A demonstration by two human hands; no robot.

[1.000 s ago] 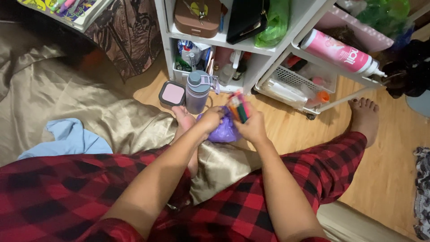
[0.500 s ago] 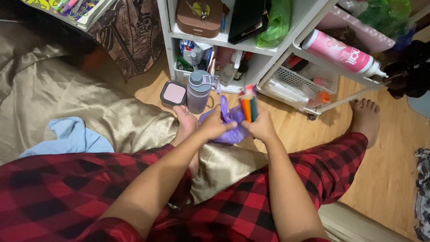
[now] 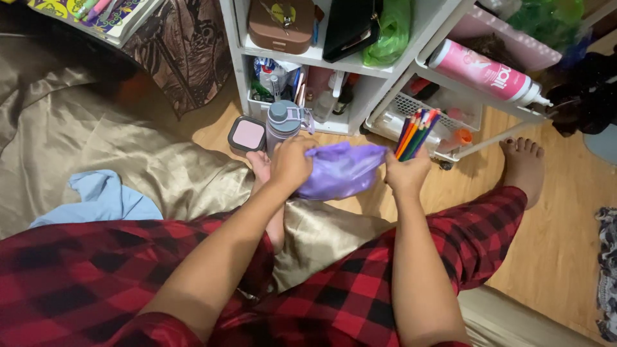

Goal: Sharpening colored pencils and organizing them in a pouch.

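Head view is showing the bundle of coloured pencils (image 3: 416,133) now fully clear of the crumpled purple plastic bag (image 3: 340,169), where half a second ago it was standing right against it. Right hand (image 3: 407,173) is clamping the pencils upright near the white wire cart (image 3: 443,119). Left hand (image 3: 290,164) is gripping the bag, stretching it sideways above the wooden floor (image 3: 553,244).

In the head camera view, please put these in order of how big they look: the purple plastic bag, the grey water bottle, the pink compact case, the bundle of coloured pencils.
Largest to smallest, as they look:
1. Purple plastic bag, held by both hands.
2. Grey water bottle, partly hidden behind the left hand.
3. Bundle of coloured pencils and pink compact case: too alike to rank, and the right hand hides the pencils' lower ends.
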